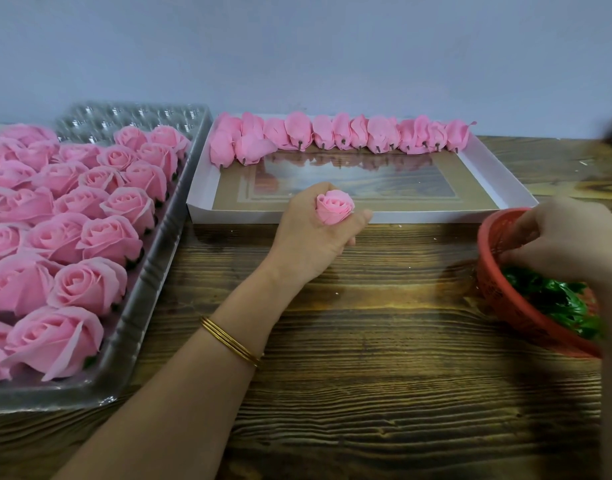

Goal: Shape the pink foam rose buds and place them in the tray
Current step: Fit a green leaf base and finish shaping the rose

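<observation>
My left hand (309,233) grips a pink foam rose bud (333,206), bloom facing up, just in front of the white tray (366,216). Along that tray's far edge lie several shaped pink buds (339,136) in a row, stems pointing toward me. My right hand (560,237) reaches into the red basket (505,306) at the right, its fingers curled down among green leaf pieces (553,296); what the fingers hold is hidden.
A clear plastic blister tray (141,282) at the left holds several open pink roses (72,237). Everything sits on a dark wooden table (366,341) against a pale wall. A gold bangle is on my left wrist.
</observation>
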`<state>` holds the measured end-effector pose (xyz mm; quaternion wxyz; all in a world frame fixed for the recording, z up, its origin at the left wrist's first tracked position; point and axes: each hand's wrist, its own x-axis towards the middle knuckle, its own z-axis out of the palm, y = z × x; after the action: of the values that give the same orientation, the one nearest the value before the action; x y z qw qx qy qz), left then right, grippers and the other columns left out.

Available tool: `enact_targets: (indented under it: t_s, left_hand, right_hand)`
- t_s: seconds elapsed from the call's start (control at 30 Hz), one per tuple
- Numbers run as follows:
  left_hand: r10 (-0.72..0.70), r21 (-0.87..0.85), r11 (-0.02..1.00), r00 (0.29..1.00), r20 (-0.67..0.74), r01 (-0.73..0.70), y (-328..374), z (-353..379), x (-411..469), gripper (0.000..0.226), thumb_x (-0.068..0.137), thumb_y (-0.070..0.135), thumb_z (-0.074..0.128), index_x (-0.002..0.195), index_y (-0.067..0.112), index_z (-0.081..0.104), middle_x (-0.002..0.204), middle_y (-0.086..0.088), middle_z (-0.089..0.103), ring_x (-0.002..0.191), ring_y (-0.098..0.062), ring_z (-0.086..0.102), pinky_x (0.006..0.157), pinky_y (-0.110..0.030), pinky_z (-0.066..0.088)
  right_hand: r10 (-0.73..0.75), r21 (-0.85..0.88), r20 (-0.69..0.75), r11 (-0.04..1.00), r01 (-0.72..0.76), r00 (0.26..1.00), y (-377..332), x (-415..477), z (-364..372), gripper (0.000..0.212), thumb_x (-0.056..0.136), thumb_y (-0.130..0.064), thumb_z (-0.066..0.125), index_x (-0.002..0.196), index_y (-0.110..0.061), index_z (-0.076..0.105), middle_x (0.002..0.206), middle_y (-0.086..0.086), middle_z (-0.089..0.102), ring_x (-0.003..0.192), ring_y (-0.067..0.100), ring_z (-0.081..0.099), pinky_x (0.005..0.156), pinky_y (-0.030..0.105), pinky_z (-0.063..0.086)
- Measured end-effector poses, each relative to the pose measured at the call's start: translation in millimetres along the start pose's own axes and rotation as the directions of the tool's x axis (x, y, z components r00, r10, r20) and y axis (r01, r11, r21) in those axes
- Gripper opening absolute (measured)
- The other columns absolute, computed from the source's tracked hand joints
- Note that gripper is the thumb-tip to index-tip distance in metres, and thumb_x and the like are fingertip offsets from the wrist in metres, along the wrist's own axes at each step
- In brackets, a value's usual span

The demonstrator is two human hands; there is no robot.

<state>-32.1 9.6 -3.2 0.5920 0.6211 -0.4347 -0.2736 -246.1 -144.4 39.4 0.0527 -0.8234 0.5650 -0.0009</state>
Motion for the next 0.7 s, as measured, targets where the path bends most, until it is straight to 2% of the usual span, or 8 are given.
enact_targets:
  t_s: [0.13,0.27,0.33,0.4,0.53,0.63,0.7]
  left_hand:
    - [0.001,0.002,1.000,1.000,-0.009,-0.001,-0.4,0.3,-0.4,0.023,0.087,0.013,0.070,0.075,0.014,0.051,0.059,-0.002,0.058,0.046,-0.002,0.051,0.054,-0.017,0.044]
    - [0.005,-0.008,1.000,1.000,-0.016,-0.005,-0.8,0.3,-0.1,0.024,0.087,0.011,0.070,0.074,0.014,0.051,0.059,-0.003,0.057,0.046,-0.002,0.052,0.053,-0.016,0.044]
    - [0.005,-0.007,1.000,1.000,-0.011,-0.005,-1.0,0.0,0.0,0.023,0.087,0.011,0.070,0.074,0.014,0.051,0.059,-0.002,0.058,0.047,-0.002,0.052,0.053,-0.016,0.044]
    - [0.005,-0.005,1.000,1.000,-0.010,-0.005,-1.2,0.3,0.2,0.024,0.087,0.012,0.071,0.074,0.015,0.051,0.059,-0.002,0.058,0.047,-0.002,0.052,0.052,-0.016,0.044]
    - [0.009,-0.004,1.000,1.000,-0.014,-0.010,-1.6,0.1,0.4,0.024,0.087,0.011,0.070,0.074,0.014,0.050,0.059,-0.002,0.057,0.046,-0.002,0.052,0.053,-0.015,0.043]
    - [0.008,0.000,1.000,1.000,-0.004,-0.008,-2.0,-0.5,0.5,0.020,0.088,0.013,0.070,0.077,0.011,0.053,0.061,-0.002,0.058,0.047,-0.001,0.053,0.054,-0.015,0.044]
    - [0.012,-0.013,1.000,1.000,-0.015,-0.012,-2.4,0.1,0.9,0.020,0.088,0.012,0.070,0.078,0.010,0.053,0.061,-0.002,0.057,0.046,-0.001,0.053,0.052,-0.013,0.042]
  right_hand:
    - [0.019,-0.025,0.010,1.000,-0.018,1.000,-1.4,0.5,1.1,0.012,0.076,-0.023,0.079,0.067,-0.025,0.071,0.074,0.001,0.061,0.062,0.012,0.046,0.049,0.023,0.030]
    - [0.063,-0.013,-0.037,0.998,-0.063,0.997,0.8,2.5,3.1,0.007,0.074,-0.015,0.078,0.070,-0.020,0.075,0.080,0.010,0.064,0.067,0.024,0.053,0.052,0.027,0.036]
    - [0.082,0.009,-0.063,0.997,-0.082,0.995,1.4,2.6,4.0,0.012,0.072,-0.011,0.079,0.067,-0.021,0.074,0.083,0.011,0.065,0.076,0.030,0.056,0.062,0.031,0.042]
    - [0.095,0.033,-0.078,0.995,-0.093,0.992,1.4,2.6,4.2,0.021,0.071,-0.009,0.079,0.061,-0.024,0.070,0.081,0.009,0.065,0.079,0.032,0.058,0.066,0.033,0.043]
    - [0.104,0.103,-0.142,0.991,-0.090,0.984,1.9,2.7,2.8,0.032,0.070,-0.006,0.077,0.053,-0.028,0.062,0.075,0.009,0.065,0.078,0.034,0.060,0.069,0.037,0.049]
    - [0.113,0.147,-0.171,0.985,-0.088,0.979,2.1,0.9,1.0,0.031,0.071,-0.006,0.077,0.054,-0.026,0.061,0.072,0.010,0.065,0.072,0.035,0.062,0.074,0.047,0.056]
    - [0.112,0.139,-0.191,0.987,-0.087,0.975,2.9,1.0,1.0,0.029,0.072,-0.007,0.077,0.054,-0.024,0.061,0.068,0.009,0.064,0.069,0.035,0.061,0.074,0.048,0.056]
